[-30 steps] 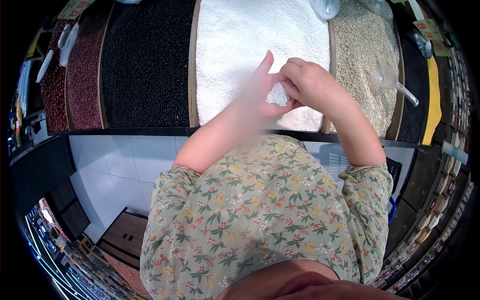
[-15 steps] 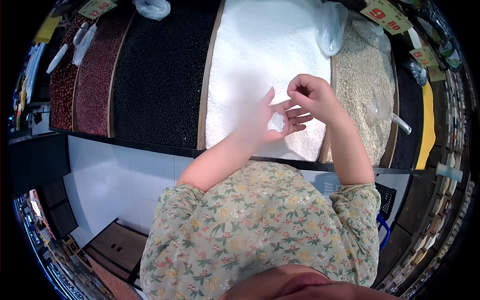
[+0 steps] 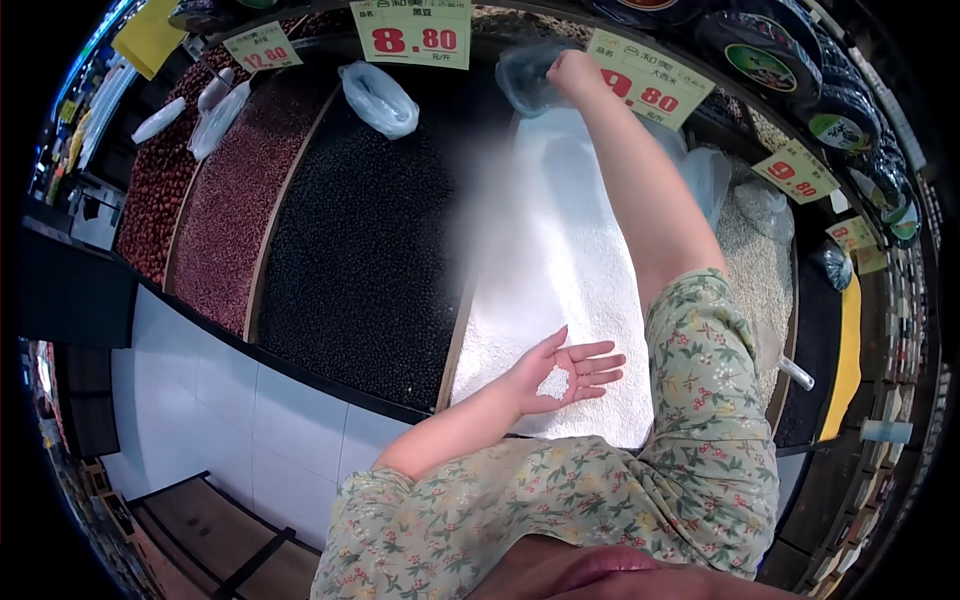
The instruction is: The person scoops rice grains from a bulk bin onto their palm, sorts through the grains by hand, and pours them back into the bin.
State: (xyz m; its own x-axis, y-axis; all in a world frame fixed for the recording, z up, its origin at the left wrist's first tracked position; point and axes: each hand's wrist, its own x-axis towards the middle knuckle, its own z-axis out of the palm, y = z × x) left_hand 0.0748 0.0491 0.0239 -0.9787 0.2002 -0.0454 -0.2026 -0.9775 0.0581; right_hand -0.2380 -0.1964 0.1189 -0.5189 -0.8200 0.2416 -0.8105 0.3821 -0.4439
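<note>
Fingers spread, I'm balancing grains on the left hand, best level; the right hand is pinching a bag.

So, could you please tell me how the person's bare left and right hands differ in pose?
The bare left hand lies open, palm up; the bare right hand is curled.
The left hand cradles small white grains; the right is closed at a translucent plastic bag.
The left is near the body, the right stretched forward. Both are ungloved.
</note>
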